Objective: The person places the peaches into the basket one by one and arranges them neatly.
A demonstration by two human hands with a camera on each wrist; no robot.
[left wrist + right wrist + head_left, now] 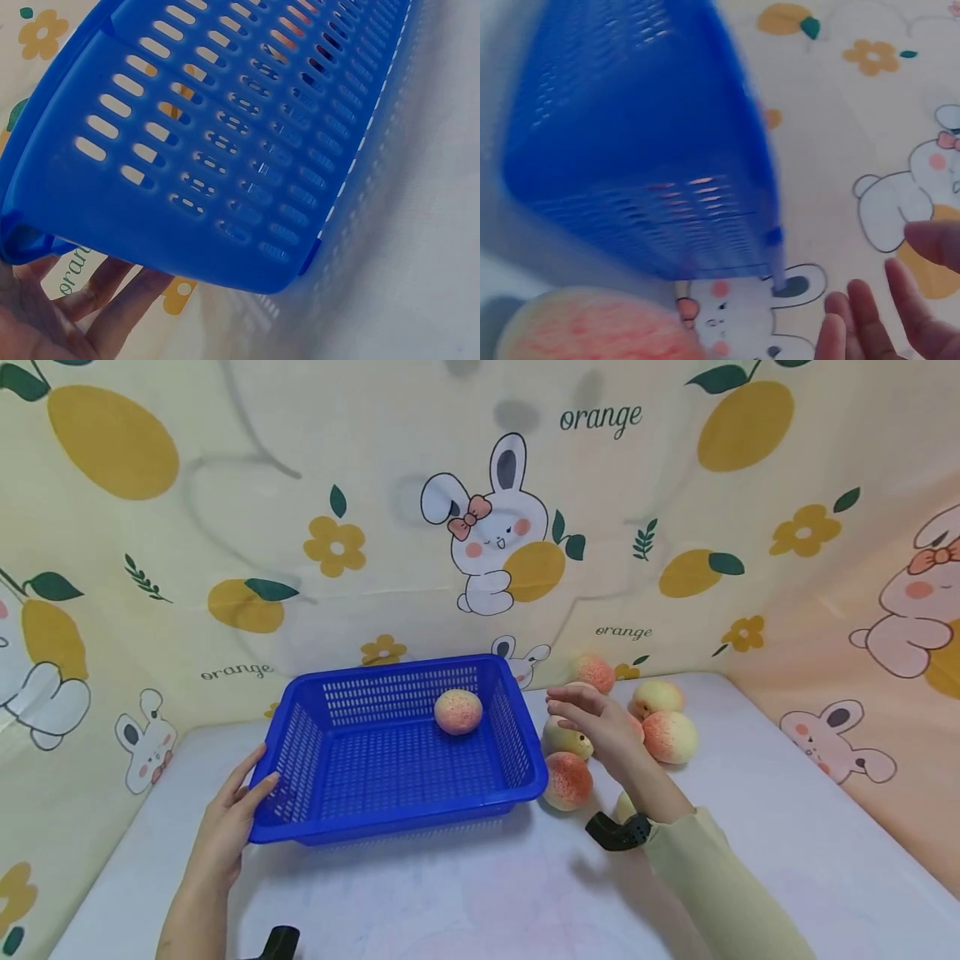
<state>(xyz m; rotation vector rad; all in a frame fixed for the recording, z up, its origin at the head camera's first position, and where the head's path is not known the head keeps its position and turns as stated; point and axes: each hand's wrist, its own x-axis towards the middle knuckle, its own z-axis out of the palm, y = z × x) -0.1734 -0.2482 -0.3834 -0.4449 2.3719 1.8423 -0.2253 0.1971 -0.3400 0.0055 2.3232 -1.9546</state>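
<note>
A blue plastic basket [397,815] stands tilted over the table, its rim held on the left side by my left hand [223,831]. In the left wrist view, the fingers [131,304] reach behind the basket's edge. One peach [458,712] lies inside, toward the back right. My right hand [606,731] hovers past the basket's right rim with fingers extended and holds nothing. Below and around it are several peaches, among them a red one [567,782] beside the basket and a yellow-pink one [671,737] farther right. The hand partly hides some of them.
A white cloth-covered table [465,893] lies under everything. Behind it hangs a cream backdrop [337,610] printed with rabbits and oranges, which also runs along the right side. Another peach [595,673] sits at the back near the backdrop. Black straps show at both wrists.
</note>
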